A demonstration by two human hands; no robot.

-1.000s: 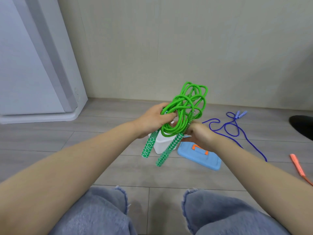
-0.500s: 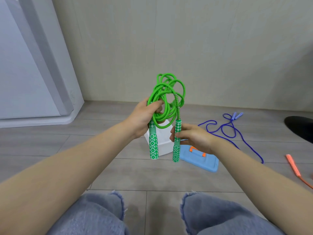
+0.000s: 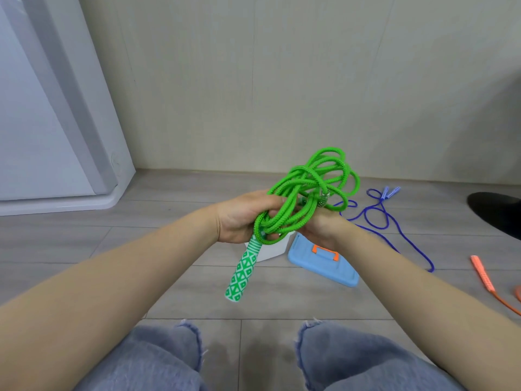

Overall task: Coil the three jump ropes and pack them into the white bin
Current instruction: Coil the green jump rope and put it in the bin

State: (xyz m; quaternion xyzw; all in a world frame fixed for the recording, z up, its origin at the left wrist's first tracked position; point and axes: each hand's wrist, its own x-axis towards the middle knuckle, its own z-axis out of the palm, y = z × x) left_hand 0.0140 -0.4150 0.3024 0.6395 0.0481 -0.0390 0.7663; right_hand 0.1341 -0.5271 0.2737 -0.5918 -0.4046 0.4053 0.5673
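Observation:
A green jump rope point(image 3: 307, 193) is bunched into loose loops in front of me, held by both hands. My left hand point(image 3: 242, 218) grips the bundle from the left; one green-and-white patterned handle point(image 3: 242, 273) hangs below it. My right hand point(image 3: 324, 228) holds the loops from the right, and the second handle is hidden. The white bin point(image 3: 270, 251) stands on the floor, mostly hidden behind my hands. A blue jump rope point(image 3: 377, 218) lies uncoiled on the floor at the right. An orange jump rope point(image 3: 486, 280) lies at the far right edge.
A light blue lid point(image 3: 324, 263) with an orange handle lies on the floor beside the bin. A white appliance point(image 3: 56, 122) stands at the left against the wall. A dark object point(image 3: 499, 213) sits at the right edge. My knees in jeans fill the bottom.
The green bundle has tilted to the right and dropped lower. My right hand moved from the second handle up onto the loops, and only one handle hangs in view.

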